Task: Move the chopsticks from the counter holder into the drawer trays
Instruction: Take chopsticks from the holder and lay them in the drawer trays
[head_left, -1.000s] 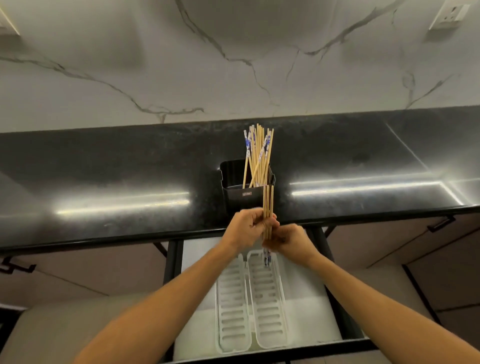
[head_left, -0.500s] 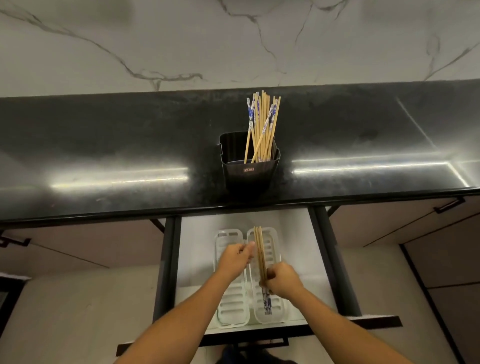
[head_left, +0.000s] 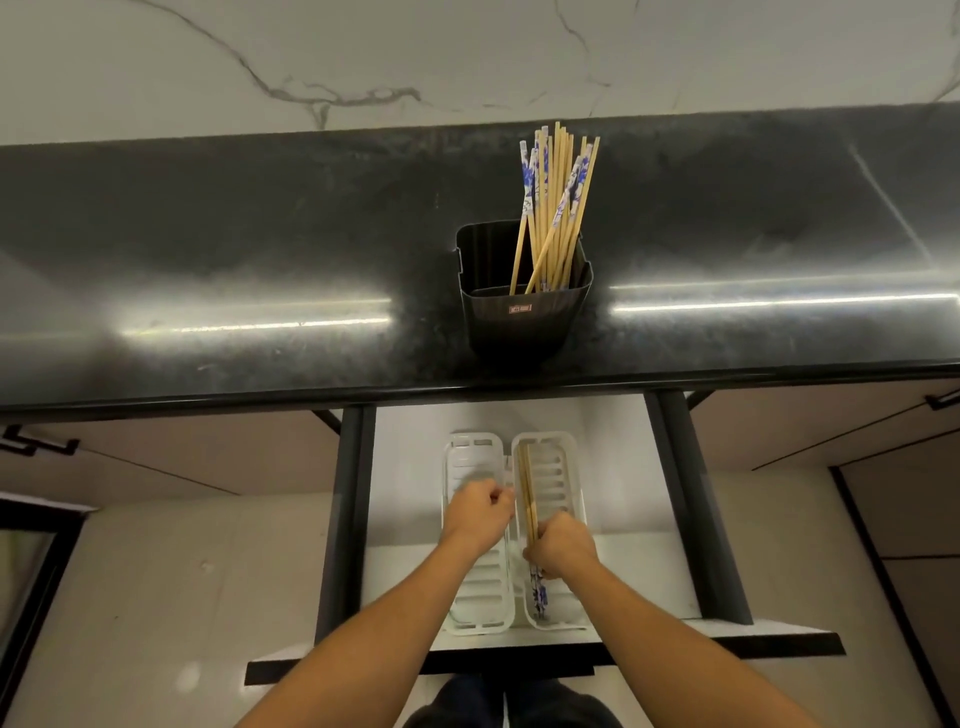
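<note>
A black holder (head_left: 522, 322) stands on the dark counter with several bamboo chopsticks (head_left: 557, 208) upright in it, some with blue-and-white ends. Below, the open drawer holds two white slotted trays: the left tray (head_left: 470, 452) and the right tray (head_left: 558, 467). My right hand (head_left: 563, 545) grips a small bundle of chopsticks (head_left: 527, 488) lying along the right tray's left side, blue-patterned ends toward me. My left hand (head_left: 480, 512) hovers over the left tray, fingers curled, close beside the bundle; whether it touches the bundle is unclear.
The drawer's dark side rails (head_left: 691, 493) and its front edge (head_left: 545, 654) frame the trays. Closed cabinet fronts with dark handles (head_left: 943, 400) sit left and right. A marble wall backs the counter (head_left: 260, 249).
The bundle has come down from counter height in front of the holder into the right tray. Both hands dropped with it, and the view tilted downward.
</note>
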